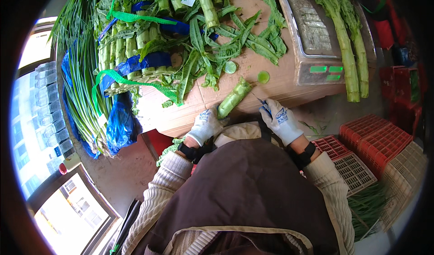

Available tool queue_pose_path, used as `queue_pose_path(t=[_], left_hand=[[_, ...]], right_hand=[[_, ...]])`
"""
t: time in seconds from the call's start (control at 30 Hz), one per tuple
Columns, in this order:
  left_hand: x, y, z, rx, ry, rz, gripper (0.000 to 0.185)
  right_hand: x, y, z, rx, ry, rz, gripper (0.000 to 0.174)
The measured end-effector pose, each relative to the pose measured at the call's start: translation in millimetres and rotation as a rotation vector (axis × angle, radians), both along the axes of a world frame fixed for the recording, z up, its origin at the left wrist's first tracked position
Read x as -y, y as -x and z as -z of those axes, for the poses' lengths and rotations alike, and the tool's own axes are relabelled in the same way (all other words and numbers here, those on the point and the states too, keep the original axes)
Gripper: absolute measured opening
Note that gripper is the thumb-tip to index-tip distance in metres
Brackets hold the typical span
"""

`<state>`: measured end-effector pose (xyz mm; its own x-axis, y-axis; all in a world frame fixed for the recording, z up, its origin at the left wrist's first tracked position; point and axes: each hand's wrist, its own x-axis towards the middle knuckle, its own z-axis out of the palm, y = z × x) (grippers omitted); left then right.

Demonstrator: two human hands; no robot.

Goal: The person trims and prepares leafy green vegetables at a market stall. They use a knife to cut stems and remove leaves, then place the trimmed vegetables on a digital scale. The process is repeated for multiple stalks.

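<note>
My left hand (206, 123), in a white work glove, grips the near end of a celtuce stem (235, 98). The stem slants away over the cardboard table covering, and leaf stubs show at its far end. In my gloved right hand (278, 118) is a small knife (264, 104), its thin blade pointing up and left toward the stem. The blade seems apart from the stem, though the tip is hard to make out. Two round cut slices lie beyond: a pale one (230, 67) and a bright green one (263, 77). Stripped celtuce leaves (234, 39) are strewn behind them.
Taped celtuce bundles (135, 51) and scallions (84, 95) fill the left. A digital scale (320, 70) stands at right, with long celtuce stalks (349, 51) across it, their ends overhanging. Red plastic crates (376, 139) stand on the lower right; a window (73, 214) is lower left.
</note>
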<state>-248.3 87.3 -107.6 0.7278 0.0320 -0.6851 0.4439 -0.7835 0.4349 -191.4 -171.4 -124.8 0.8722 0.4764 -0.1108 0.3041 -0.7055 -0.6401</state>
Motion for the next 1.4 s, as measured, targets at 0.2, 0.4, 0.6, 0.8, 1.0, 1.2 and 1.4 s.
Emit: queue_pose_path(t=[0.2,0.4,0.6,0.8,1.0,1.2,1.4], left_hand=[[-3.2,-0.2,5.4,-0.005,0.033,-0.026,0.056],[-4.8,-1.6,5.8,-0.005,0.004,-0.004,0.054],[-6.5,-5.0,4.0,-0.047,0.012,-0.017,0.054],[-7.0,-5.1,7.6,-0.04,0.019,-0.003,0.057],[-6.2,-5.9,9.1,-0.085,0.011,-0.02,0.056],[-5.2,-3.0,11.0,-0.067,-0.007,-0.005,0.055],[-3.0,-3.6,9.5,-0.061,0.002,-0.02,0.055]], right_hand=[[-8.6,-7.3,1.0,0.034,0.112,-0.041,0.024],[-12.2,-10.3,4.9,-0.103,0.194,-0.055,0.034],[-15.7,-10.8,10.8,0.025,0.235,-0.078,0.028],[-21.0,-13.6,6.6,-0.125,0.381,-0.122,0.03],[-22.4,-20.3,-2.1,-0.179,0.421,-0.158,0.033],[-24.7,-30.5,14.2,-0.556,0.381,-0.103,0.036],[-28.8,-24.9,26.7,-0.42,0.518,-0.133,0.036]])
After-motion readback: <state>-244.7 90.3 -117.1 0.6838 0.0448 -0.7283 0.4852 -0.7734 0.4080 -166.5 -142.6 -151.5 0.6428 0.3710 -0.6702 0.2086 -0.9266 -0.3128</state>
